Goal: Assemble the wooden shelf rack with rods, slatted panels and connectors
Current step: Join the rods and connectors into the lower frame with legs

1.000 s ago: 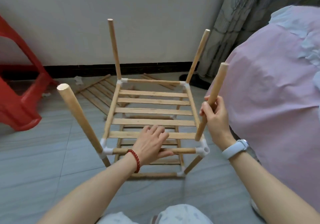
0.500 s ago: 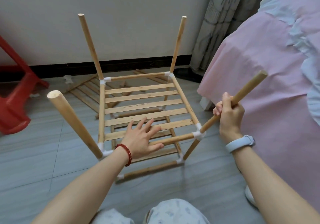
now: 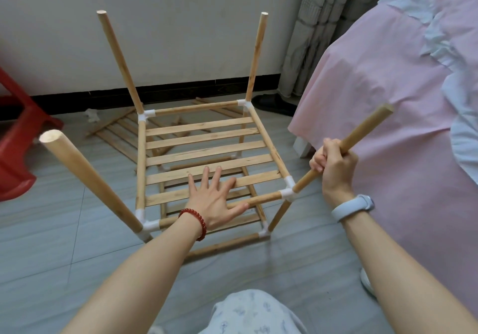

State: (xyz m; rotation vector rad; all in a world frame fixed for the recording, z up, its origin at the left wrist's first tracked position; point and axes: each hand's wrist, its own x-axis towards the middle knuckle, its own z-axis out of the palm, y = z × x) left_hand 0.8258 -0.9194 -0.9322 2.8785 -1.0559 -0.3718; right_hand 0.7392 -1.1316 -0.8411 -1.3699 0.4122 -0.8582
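Note:
The partly built wooden rack stands on the floor, its upper slatted panel [image 3: 204, 150] framed by rods and white connectors. Upright rods rise from its corners: far left [image 3: 119, 59], far right [image 3: 256, 56] and near left [image 3: 88, 178]. My left hand [image 3: 214, 199] lies flat with fingers spread on the near slats and the front rod. My right hand [image 3: 333, 165] is shut on the near-right rod [image 3: 362, 131], which leans out to the right from its white connector [image 3: 287, 194]. A lower slatted tier shows beneath the panel.
A spare slatted panel [image 3: 116, 134] and loose rods lie on the floor behind the rack. A red plastic stool [image 3: 15, 152] stands at the left. A bed with a pink sheet [image 3: 388, 100] fills the right, a grey curtain [image 3: 315, 28] behind it, a dark slipper [image 3: 274, 103] beside it.
The near-right rod in my right hand has tilted from nearly upright to leaning far out to the right. The rack has turned slightly. My left hand stays pressed on the slats.

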